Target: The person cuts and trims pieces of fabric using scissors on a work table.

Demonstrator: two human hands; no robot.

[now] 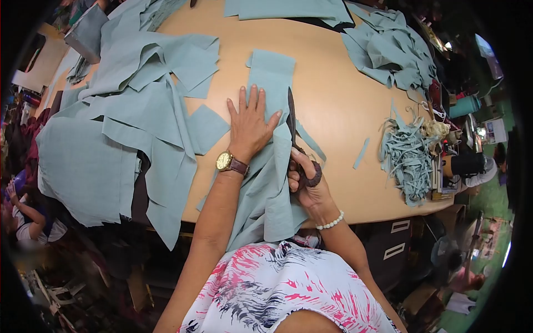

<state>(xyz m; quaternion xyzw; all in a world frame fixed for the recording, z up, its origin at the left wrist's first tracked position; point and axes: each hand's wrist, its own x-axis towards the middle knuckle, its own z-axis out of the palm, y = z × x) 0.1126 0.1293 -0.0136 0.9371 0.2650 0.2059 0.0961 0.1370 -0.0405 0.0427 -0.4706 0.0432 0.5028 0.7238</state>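
A long piece of grey-green fabric (273,69) lies on the table in front of me and hangs down over the near edge towards my lap. My left hand (251,123) presses flat on it, fingers spread. In my right hand (306,180) is a pair of dark scissors (292,122), the fingers wrapped round the handles. The blades point away from me along the fabric's right edge. A narrow fabric strip (311,141) lies just right of the blades. Whether the blades are parted I cannot tell.
Large fabric pieces (89,166) are heaped at the left, some hanging over the edge of the wooden table (333,100). More fabric (388,47) is piled at the far right, with a tangle of thin offcuts (408,158) below it. A teal bottle (465,106) stands beyond.
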